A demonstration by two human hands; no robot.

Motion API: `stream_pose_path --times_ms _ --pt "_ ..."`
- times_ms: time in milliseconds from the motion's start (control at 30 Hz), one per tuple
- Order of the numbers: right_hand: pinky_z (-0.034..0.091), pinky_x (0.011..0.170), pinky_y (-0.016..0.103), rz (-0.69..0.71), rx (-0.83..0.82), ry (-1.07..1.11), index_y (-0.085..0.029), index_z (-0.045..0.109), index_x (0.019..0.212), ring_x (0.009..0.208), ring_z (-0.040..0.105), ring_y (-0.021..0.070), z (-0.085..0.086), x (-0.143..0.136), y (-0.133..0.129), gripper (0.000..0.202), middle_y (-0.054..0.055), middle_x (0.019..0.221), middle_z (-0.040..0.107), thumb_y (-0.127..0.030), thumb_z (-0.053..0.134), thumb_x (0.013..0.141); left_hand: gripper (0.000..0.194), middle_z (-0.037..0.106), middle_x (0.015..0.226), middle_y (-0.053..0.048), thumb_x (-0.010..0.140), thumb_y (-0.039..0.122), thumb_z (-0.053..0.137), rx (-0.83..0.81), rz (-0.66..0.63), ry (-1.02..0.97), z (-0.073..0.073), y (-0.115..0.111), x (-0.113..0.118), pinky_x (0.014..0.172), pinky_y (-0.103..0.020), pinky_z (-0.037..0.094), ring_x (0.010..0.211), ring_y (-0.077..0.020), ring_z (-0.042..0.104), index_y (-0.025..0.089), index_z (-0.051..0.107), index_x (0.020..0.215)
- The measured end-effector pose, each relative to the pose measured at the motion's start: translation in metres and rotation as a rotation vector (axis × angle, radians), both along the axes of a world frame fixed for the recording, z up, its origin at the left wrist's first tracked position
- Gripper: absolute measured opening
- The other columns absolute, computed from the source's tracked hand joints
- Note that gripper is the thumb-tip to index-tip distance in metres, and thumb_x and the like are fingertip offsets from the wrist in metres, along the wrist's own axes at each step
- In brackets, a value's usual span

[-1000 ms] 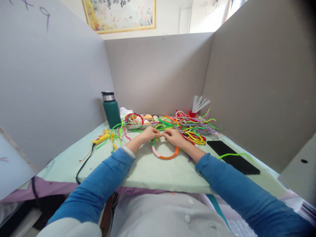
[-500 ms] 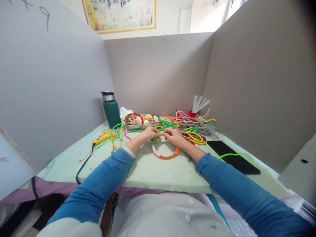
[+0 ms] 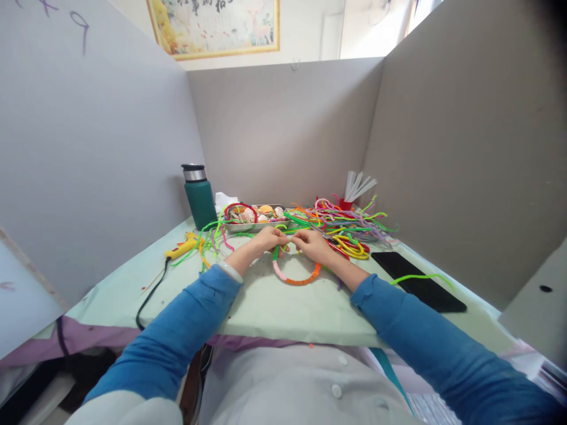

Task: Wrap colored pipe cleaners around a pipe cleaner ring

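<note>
A ring wrapped in pipe cleaners [image 3: 301, 282] hangs between my hands over the table, orange along the bottom, pink at the lower left and green at the upper left. My left hand [image 3: 268, 239] pinches at its green upper left side, fingertips closed. Close beside it, my right hand [image 3: 311, 243] is closed in a pinch at the ring's top right. The two sets of fingertips almost meet. A short light-green end shows under the left fingers. What exactly lies between the fingertips is too small to make out.
Behind my hands are a metal tray [image 3: 257, 226] of shells and a heap of coloured pipe cleaners [image 3: 349, 221]. To the left stand a green bottle [image 3: 200, 200] and a yellow glue gun [image 3: 182, 247] with a cord. At right lies a black phone [image 3: 419, 286]. Grey partitions [image 3: 283, 130] enclose the table.
Almost nothing differs. Both hands keep their pinch at the top of the ring, with only a tiny shift of the fingers.
</note>
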State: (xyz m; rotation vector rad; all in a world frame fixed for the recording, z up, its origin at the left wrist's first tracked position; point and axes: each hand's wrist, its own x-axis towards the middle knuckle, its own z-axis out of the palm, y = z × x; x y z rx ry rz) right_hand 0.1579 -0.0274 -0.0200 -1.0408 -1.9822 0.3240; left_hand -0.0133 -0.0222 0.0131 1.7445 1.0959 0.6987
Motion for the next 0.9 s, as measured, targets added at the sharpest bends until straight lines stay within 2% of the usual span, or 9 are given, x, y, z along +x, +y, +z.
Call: stream_pose_path --times_ms 200,633,800,900 --pt "0.032 0.052 0.02 -0.018 0.003 -0.013 -0.015 0.06 0.068 0.054 0.047 0.0094 0.0022 -0.0006 -0.0017 0.024 0.0 0.058 0.058 -0.031 0.046 0.078 0.033 0.061 0.063 -0.003 0.063 0.041 0.066 0.001 0.024 0.021 0.0023 -0.0029 0.0004 0.044 -0.021 0.037 0.044 -0.0091 0.052 0.01 0.055 0.071" --pt "0.033 0.051 0.02 0.01 -0.01 0.004 -0.015 0.059 0.068 0.052 0.046 0.0091 0.0032 0.0 -0.0028 0.025 0.0 0.059 0.059 -0.033 0.045 0.079 0.037 0.064 0.073 -0.006 0.067 0.045 0.059 0.033 -0.078 0.039 -0.0018 0.0024 -0.0034 0.045 -0.021 0.037 0.047 -0.0082 0.051 0.009 0.059 0.075" --pt "0.032 0.05 0.02 -0.001 0.005 0.033 -0.015 0.057 0.067 0.052 0.046 0.0089 0.0008 0.0016 0.002 0.023 0.0 0.058 0.058 -0.031 0.045 0.079 0.024 0.065 0.076 -0.007 0.069 0.028 0.056 0.124 -0.123 0.063 -0.0022 0.0035 -0.0043 0.044 -0.019 0.038 0.047 -0.0082 0.052 0.009 0.06 0.083" --pt "0.032 0.05 0.02 -0.003 0.006 0.036 -0.015 0.057 0.067 0.052 0.046 0.0088 0.0002 0.002 0.0031 0.023 -0.001 0.058 0.058 -0.03 0.045 0.079 0.024 0.064 0.071 -0.004 0.067 0.015 0.05 0.172 -0.125 0.075 -0.0046 0.0058 -0.0031 0.044 -0.019 0.038 0.046 -0.0087 0.053 0.01 0.059 0.088"
